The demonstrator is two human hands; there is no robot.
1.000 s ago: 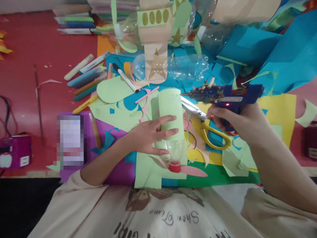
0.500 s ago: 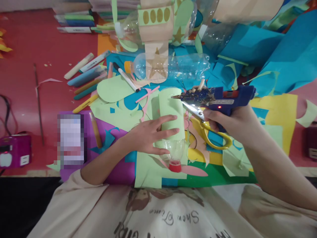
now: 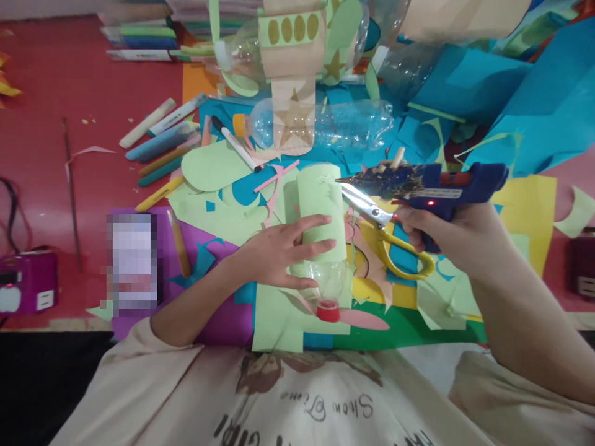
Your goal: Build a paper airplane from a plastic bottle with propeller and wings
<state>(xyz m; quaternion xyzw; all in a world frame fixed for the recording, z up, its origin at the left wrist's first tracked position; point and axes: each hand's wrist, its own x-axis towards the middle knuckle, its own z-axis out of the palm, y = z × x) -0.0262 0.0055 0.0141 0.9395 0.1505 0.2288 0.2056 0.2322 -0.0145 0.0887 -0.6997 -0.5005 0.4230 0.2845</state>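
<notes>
My left hand [image 3: 283, 253] lies with its fingers curved over a plastic bottle [image 3: 331, 277], holding it down. Light green paper [image 3: 320, 195] wraps the bottle, and its red cap [image 3: 328, 311] points toward me. In my right hand [image 3: 446, 229] is a blue hot glue gun [image 3: 446, 184] with a small red light lit. The gun's dark tip is near the far right edge of the green wrap, where a shiny streak shows. Scissors [image 3: 406, 267] with yellow handles lie below the gun, blades toward the bottle.
Beyond the wrapped bottle lies a clear bottle [image 3: 344, 124] with an orange cap. Several markers [image 3: 160, 148] and a phone [image 3: 134, 260] are at the left. Blue paper [image 3: 469, 80] is heaped at the far right. A purple box [image 3: 30, 282] stands at the left edge.
My right hand has drawn the glue gun to the right, its tip moving from over the green wrap to the wrap's edge. My left hand and the bottle stay in place.
</notes>
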